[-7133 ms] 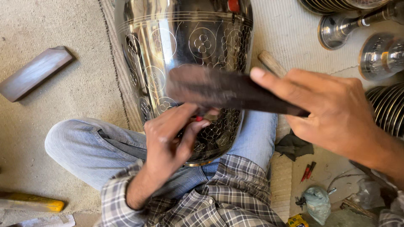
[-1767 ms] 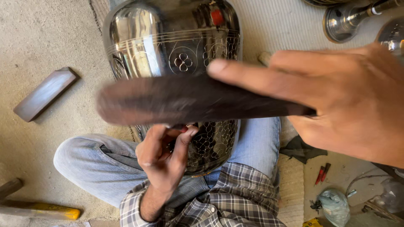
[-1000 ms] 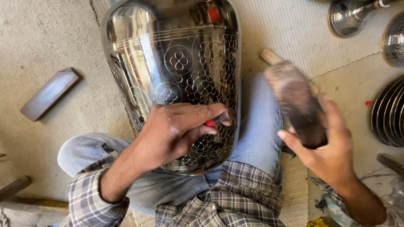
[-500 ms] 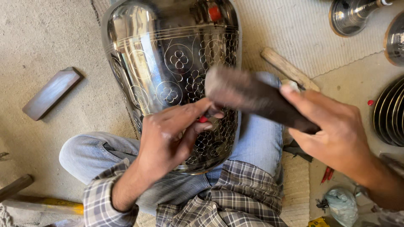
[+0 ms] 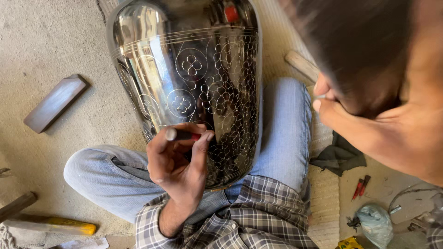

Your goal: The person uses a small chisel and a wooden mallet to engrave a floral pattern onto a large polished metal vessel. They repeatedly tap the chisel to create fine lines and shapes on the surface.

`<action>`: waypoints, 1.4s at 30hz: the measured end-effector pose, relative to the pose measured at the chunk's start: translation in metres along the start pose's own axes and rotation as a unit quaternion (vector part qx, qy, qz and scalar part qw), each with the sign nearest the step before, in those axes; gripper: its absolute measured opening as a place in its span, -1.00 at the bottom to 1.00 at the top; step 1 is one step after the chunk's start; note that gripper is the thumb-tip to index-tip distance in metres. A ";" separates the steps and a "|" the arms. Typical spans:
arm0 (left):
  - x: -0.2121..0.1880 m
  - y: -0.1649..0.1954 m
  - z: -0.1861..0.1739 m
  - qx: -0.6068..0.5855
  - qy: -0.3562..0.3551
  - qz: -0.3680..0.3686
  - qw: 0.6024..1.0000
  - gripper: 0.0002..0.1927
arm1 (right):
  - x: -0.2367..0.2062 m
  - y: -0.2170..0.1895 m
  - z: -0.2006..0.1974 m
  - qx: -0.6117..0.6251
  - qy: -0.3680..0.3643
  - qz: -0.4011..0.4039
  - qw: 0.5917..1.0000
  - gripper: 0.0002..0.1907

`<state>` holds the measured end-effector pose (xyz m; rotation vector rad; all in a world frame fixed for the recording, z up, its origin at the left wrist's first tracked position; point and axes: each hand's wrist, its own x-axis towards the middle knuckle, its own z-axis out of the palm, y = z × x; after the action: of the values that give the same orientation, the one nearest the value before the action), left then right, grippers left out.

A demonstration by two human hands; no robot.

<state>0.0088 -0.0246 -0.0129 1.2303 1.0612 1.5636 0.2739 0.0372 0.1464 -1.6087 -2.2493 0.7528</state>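
Concrete floor, punch (image 5: 181,134) in left hand (image 5: 177,163)

Floor (image 5: 55,41): bare, sandy concrete to my left, a ribbed woven mat (image 5: 323,203) under me. On the concrete: one flat dark block (image 5: 55,103); one yellow-handled tool (image 5: 50,224) and a wooden stick (image 5: 16,206) near the lower left edge. On the right side: a wooden handle (image 5: 301,64), a dark crumpled cloth (image 5: 339,157), two small red pieces (image 5: 361,186), a pale plastic bag (image 5: 376,219).
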 end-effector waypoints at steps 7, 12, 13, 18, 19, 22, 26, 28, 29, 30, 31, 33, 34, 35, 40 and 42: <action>0.018 0.008 -0.014 0.147 -0.103 -0.061 0.982 -0.77 | 0.019 0.001 -0.001 -0.135 -0.159 -0.073 0.975 -0.05; 0.043 0.010 -0.011 0.180 -0.225 0.030 0.957 -0.78 | -0.020 0.028 0.009 -0.162 -0.109 -0.043 0.980 -0.04; 0.048 0.010 -0.009 0.185 -0.247 0.027 0.951 -0.76 | -0.028 0.034 0.014 -0.128 -0.083 -0.026 0.988 -0.08; 0.069 0.021 -0.009 0.220 -0.345 0.003 0.912 -0.60 | -0.065 0.054 0.049 0.034 -0.002 0.030 0.999 -0.08; 0.072 0.021 -0.007 0.211 -0.365 0.004 0.907 -0.60 | -0.074 0.054 0.056 0.036 0.020 0.049 0.998 -0.09; 0.082 0.021 -0.005 0.191 -0.419 0.009 0.888 -0.56 | -0.096 0.047 0.078 0.060 0.082 0.090 0.991 -0.12; 0.093 0.021 -0.005 0.191 -0.492 -0.010 0.849 -0.46 | -0.114 0.036 0.104 0.231 0.193 0.150 0.942 -0.23; 0.097 0.019 -0.003 0.171 -0.509 -0.010 0.844 -0.50 | -0.119 0.036 0.114 0.249 0.173 0.194 0.933 -0.20; 0.099 0.017 0.001 0.146 -0.506 -0.003 0.850 -0.56 | -0.121 0.037 0.117 0.201 0.114 0.214 0.949 -0.12; 0.100 0.016 0.003 0.121 -0.502 0.001 0.856 -0.62 | -0.124 0.037 0.121 0.153 0.051 0.235 0.959 -0.04; 0.101 0.016 0.004 0.123 -0.517 -0.006 0.847 -0.61 | -0.128 0.035 0.125 0.164 0.076 0.239 0.954 -0.04; 0.106 0.014 0.006 0.129 -0.542 -0.019 0.830 -0.58 | -0.133 0.032 0.135 0.185 0.123 0.242 0.944 -0.02; 0.108 0.014 0.006 0.109 -0.551 -0.005 0.828 -0.57 | -0.135 0.029 0.138 0.191 0.160 0.221 0.943 -0.02; 0.110 0.013 0.008 0.088 -0.560 0.012 0.824 -0.56 | -0.138 0.027 0.141 0.196 0.200 0.199 0.939 -0.02; 0.126 0.007 0.013 0.058 -0.645 -0.023 0.762 -0.44 | -0.148 0.019 0.142 0.247 0.305 0.199 0.898 -0.28; 0.128 0.008 0.014 0.057 -0.661 -0.007 0.748 -0.35 | -0.149 0.022 0.142 0.055 0.211 0.251 0.943 -0.42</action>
<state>0.0024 0.0975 0.0293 1.8816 0.1729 0.2694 0.2713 -0.1328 0.0274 -2.0789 -1.4921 0.5557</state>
